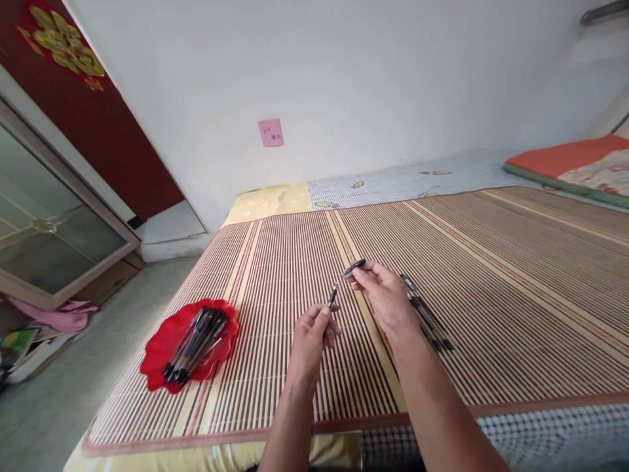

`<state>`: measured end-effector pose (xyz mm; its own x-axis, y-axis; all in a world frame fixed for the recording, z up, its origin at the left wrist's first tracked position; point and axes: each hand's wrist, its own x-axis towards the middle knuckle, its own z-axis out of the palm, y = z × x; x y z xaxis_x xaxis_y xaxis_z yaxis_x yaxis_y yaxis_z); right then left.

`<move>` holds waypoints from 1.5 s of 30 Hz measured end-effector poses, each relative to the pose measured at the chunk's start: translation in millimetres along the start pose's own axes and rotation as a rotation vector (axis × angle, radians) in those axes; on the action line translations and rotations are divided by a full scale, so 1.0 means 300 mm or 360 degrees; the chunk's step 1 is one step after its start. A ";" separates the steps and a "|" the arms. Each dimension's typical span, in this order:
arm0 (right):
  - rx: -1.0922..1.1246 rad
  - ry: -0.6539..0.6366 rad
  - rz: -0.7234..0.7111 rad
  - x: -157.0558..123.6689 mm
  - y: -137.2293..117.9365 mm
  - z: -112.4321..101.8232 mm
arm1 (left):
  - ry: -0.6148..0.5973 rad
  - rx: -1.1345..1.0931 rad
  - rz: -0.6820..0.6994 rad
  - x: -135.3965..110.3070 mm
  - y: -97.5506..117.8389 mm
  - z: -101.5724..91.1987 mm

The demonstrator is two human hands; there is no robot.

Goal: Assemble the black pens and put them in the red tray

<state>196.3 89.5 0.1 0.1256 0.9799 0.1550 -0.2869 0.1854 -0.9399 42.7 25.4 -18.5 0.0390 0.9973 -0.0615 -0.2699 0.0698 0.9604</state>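
My left hand (313, 334) is closed round a black pen (333, 296), its bare metal tip pointing up and away from me. Just right of that tip, my right hand (386, 295) pinches a black pen cap (354, 268) between thumb and fingers. Cap and pen tip are apart. Beside my right wrist, several black pens (427, 316) lie on the striped bamboo mat, partly hidden by my forearm. To the left, a red scalloped plate (153, 354) bears a heap of black pens (199, 341).
The bamboo mat (275, 262) covers a bed against a white wall (383, 85) with a pink note (270, 132). Folded orange bedding (570, 157) rests at the far right. Left of the bed are a glass-fronted cabinet door (54, 223) and a grey floor (63, 393).
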 end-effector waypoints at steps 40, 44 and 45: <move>-0.0242 -0.0419 0.0124 -0.016 -0.019 -0.007 | -0.0173 -0.0217 -0.0002 -0.005 -0.009 0.004; -0.0259 -0.0423 0.0080 -0.018 -0.024 0.006 | -0.0204 -0.0239 -0.0019 -0.004 -0.016 0.002; -0.0258 -0.0428 0.0077 -0.019 -0.025 0.007 | -0.0216 -0.0258 -0.0029 -0.004 -0.016 0.003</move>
<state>195.9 82.7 7.0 -0.1462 0.9757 0.1634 -0.1287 0.1450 -0.9810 44.7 23.7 -22.7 0.1714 0.9847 -0.0311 -0.4186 0.1014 0.9025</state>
